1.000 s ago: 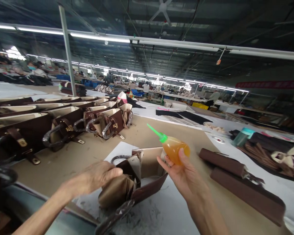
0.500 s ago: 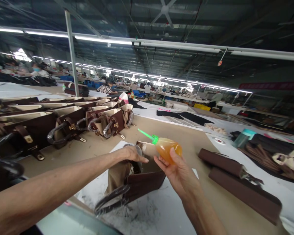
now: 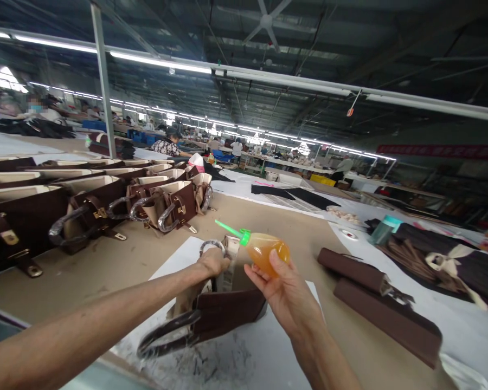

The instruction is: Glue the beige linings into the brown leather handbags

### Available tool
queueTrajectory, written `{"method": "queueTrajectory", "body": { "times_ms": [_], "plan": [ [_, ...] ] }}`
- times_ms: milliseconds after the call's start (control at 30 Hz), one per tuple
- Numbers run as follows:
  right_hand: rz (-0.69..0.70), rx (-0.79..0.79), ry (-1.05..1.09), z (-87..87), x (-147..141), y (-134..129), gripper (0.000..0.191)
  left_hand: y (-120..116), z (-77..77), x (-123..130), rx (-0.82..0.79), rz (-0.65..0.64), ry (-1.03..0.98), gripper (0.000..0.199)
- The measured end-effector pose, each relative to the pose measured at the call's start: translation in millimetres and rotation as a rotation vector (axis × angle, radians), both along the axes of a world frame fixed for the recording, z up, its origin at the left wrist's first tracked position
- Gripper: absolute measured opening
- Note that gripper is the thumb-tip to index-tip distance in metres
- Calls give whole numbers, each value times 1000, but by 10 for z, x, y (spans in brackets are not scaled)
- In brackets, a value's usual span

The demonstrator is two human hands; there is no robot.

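A dark brown handbag (image 3: 230,314) with a cream lining lies open on a white, glue-smudged sheet (image 3: 284,355). Its near handle, wrapped in clear plastic, hangs toward me. My left hand (image 3: 214,262) is closed on the bag's far upper edge, beside the far handle; its fingertips are partly hidden. In my right hand (image 3: 282,287) is a squeeze bottle (image 3: 264,252) of amber liquid. The bottle lies tilted over the bag's opening, its thin green nozzle pointing left and slightly up, apart from the bag.
Rows of similar brown handbags (image 3: 89,208) stand at the left. Two brown folded pieces (image 3: 386,319) lie at the right, near a teal-lidded container (image 3: 384,230) and dark material with ties. Black strips (image 3: 293,196) lie farther back. Other people work in the background.
My left hand has curled its fingers in at the bag's far edge, where the thumb stuck out before. The bottle stays in my right hand. The whole view has shifted slightly.
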State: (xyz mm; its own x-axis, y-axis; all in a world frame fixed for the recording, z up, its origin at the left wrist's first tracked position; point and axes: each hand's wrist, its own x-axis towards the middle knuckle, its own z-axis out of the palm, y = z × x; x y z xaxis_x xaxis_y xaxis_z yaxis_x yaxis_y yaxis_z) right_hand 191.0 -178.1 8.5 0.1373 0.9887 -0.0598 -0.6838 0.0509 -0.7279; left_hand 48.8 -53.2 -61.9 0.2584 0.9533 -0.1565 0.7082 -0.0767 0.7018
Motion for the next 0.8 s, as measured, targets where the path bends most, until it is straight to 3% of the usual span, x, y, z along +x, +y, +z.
{"method": "queueTrajectory", "body": {
  "times_ms": [133, 267, 400, 500, 667, 733, 800],
  "plan": [
    [-31, -8, 49, 2, -4, -12, 40, -93, -12, -210, -62, -112, -233, 34],
    [-63, -15, 103, -16, 6, -17, 37, -204, -78, -367, -113, -264, -465, 48],
    [-74, 8, 158, -56, 89, -44, 25, -196, -27, -421, 21, -252, -589, 53],
    [-38, -32, 176, -53, 153, -140, 29, -34, 231, -473, 120, -285, -437, 50],
    [-152, -117, 75, -6, 244, -451, 41, 257, 943, -554, 42, -532, -217, 28],
    [-223, -128, -15, -12, 331, -571, 44, 246, 1200, -525, 44, -731, 65, 23],
    [-277, -107, -135, -47, 448, -659, 48, 161, 1375, -452, 61, -852, 396, 24]
  ]
}}
